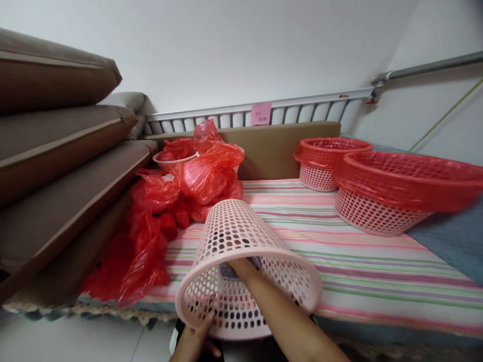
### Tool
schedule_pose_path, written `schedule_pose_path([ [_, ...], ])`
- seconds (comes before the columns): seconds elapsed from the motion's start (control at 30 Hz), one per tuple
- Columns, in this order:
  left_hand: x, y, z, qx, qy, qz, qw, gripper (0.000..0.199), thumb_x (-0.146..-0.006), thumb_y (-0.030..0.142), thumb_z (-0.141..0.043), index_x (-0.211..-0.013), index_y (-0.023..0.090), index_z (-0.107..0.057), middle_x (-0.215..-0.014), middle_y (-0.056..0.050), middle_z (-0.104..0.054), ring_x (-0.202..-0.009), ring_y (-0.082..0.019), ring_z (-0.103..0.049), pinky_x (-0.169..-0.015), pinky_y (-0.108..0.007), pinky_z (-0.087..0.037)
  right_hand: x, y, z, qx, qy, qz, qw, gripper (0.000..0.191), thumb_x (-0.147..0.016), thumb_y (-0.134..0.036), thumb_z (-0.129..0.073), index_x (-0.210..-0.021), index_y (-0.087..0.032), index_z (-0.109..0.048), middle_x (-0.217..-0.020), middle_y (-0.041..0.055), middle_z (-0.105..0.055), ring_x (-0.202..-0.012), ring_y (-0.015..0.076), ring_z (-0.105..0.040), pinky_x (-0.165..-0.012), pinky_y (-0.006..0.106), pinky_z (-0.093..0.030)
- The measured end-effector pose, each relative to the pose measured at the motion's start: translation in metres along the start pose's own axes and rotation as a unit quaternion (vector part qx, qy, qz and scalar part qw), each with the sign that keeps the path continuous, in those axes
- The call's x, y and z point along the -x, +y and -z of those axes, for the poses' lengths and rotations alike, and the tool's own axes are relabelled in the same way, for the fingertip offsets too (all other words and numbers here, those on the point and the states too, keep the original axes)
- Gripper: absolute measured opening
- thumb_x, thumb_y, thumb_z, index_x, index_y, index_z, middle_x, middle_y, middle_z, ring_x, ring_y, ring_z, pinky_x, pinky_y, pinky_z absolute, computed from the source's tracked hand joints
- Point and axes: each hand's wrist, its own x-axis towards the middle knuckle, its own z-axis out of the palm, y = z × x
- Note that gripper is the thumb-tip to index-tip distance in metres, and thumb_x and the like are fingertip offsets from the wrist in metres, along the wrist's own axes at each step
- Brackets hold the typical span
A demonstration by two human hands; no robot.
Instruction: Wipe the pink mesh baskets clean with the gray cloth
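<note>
The pale pink perforated plastic basket (234,221) lies tipped on its side, its wide round mouth toward the viewer and its narrower base pointing away, near the red plastic bags (211,173). Rows of holes cover its wall; the rim is smooth and thick. Its mouth end reaches past the front edge of the striped sheet (358,266). The left hand (202,332) grips the rim at lower left. Inside the basket, a purplish-gray cloth (228,272) lies bunched at the right hand (237,263), partly hidden by it.
</note>
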Motion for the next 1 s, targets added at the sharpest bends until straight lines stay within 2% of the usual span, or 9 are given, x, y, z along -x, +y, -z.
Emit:
schedule_pose_path([
  [0.13,0.002,-0.002,-0.001,0.039,-0.002,-0.014,0.999,0.072,-0.062,0.050,-0.075,-0.122,0.014,-0.057,-0.149,-0.014,-0.030,-0.119,-0.042,-0.049,-0.038,-0.020,-0.054,0.042,-0.012,0.006,0.117,-0.069,0.038,0.990,0.056,-0.066,-0.007,-0.049,-0.121,-0.017,-0.052,-0.128,0.0116,-0.049,-0.122,0.0290,-0.038,-0.100,0.043,-0.030],
  [0.3,0.003,-0.004,0.000,0.033,0.006,-0.007,0.999,0.090,-0.058,0.052,-0.077,-0.133,0.015,-0.044,-0.152,-0.015,-0.022,-0.115,-0.042,-0.053,-0.042,-0.027,-0.057,0.120,-0.020,0.024,0.152,-0.129,0.079,0.977,0.046,-0.061,-0.007,-0.047,-0.103,-0.021,-0.060,-0.103,0.0073,-0.056,-0.099,0.0227,-0.049,-0.085,0.033,-0.038],
  [0.4,0.004,0.001,0.000,0.006,0.011,-0.009,1.000,0.084,-0.060,0.056,-0.074,-0.129,0.017,-0.050,-0.145,-0.013,-0.038,-0.118,-0.040,-0.051,-0.064,-0.036,-0.061,0.146,-0.020,0.036,0.151,-0.169,0.116,0.967,0.042,-0.061,-0.009,-0.047,-0.099,-0.023,-0.060,-0.105,0.0052,-0.054,-0.101,0.0214,-0.047,-0.084,0.031,-0.036],
  [0.5,0.004,0.005,0.000,0.006,0.009,-0.056,0.998,0.073,-0.057,0.059,-0.075,-0.113,0.013,-0.063,-0.135,-0.014,-0.052,-0.131,-0.035,-0.036,-0.095,-0.039,-0.049,0.150,-0.019,0.049,0.155,-0.209,0.144,0.955,0.030,-0.063,-0.015,-0.052,-0.091,-0.024,-0.061,-0.100,0.0040,-0.056,-0.099,0.0224,-0.048,-0.080,0.030,-0.036],
  [0.63,0.005,0.006,0.000,0.001,-0.007,-0.028,1.000,0.079,-0.057,0.062,-0.072,-0.120,0.016,-0.058,-0.142,-0.014,-0.042,-0.130,-0.041,-0.035,-0.087,-0.054,-0.051,0.133,-0.024,0.062,0.148,-0.247,0.132,0.949,0.026,-0.061,-0.016,-0.053,-0.084,-0.024,-0.063,-0.090,0.0025,-0.059,-0.088,0.0212,-0.053,-0.075,0.029,-0.038],
  [0.73,0.005,0.005,0.002,-0.019,-0.018,-0.044,0.999,0.087,-0.041,0.044,-0.088,-0.120,0.021,-0.059,-0.142,-0.012,-0.043,-0.135,-0.041,-0.025,-0.093,-0.054,-0.047,0.123,-0.030,0.060,0.137,-0.175,0.081,0.972,0.047,-0.059,-0.009,-0.048,-0.101,-0.023,-0.062,-0.098,0.0047,-0.059,-0.094,0.0214,-0.053,-0.083,0.029,-0.039],
  [0.8,0.004,0.006,0.004,-0.019,-0.013,-0.051,0.998,0.085,-0.040,0.038,-0.089,-0.119,0.021,-0.060,-0.139,-0.009,-0.046,-0.137,-0.038,-0.019,-0.099,-0.051,-0.043,0.126,-0.031,0.051,0.124,-0.129,0.064,0.982,0.061,-0.056,-0.008,-0.049,-0.115,-0.021,-0.057,-0.113,0.0079,-0.055,-0.107,0.0244,-0.048,-0.094,0.034,-0.035],
  [0.9,0.002,0.006,0.005,0.007,0.013,-0.026,1.000,0.076,-0.056,0.048,-0.080,-0.122,0.018,-0.057,-0.141,-0.010,-0.045,-0.135,-0.039,-0.027,-0.093,-0.048,-0.050,0.132,-0.027,0.032,0.095,-0.142,0.074,0.983,0.062,-0.060,-0.010,-0.050,-0.121,-0.022,-0.054,-0.124,0.0094,-0.050,-0.117,0.0268,-0.042,-0.102,0.039,-0.029],
  [1.0,0.002,0.005,0.003,0.011,0.005,0.002,1.000,0.081,-0.059,0.052,-0.076,-0.128,0.018,-0.052,-0.146,-0.011,-0.036,-0.118,-0.039,-0.051,-0.072,-0.037,-0.059,0.118,-0.019,0.018,0.068,-0.119,0.079,0.987,0.054,-0.071,-0.011,-0.046,-0.123,-0.022,-0.052,-0.129,0.0094,-0.047,-0.122,0.0242,-0.039,-0.105,0.040,-0.028],
])
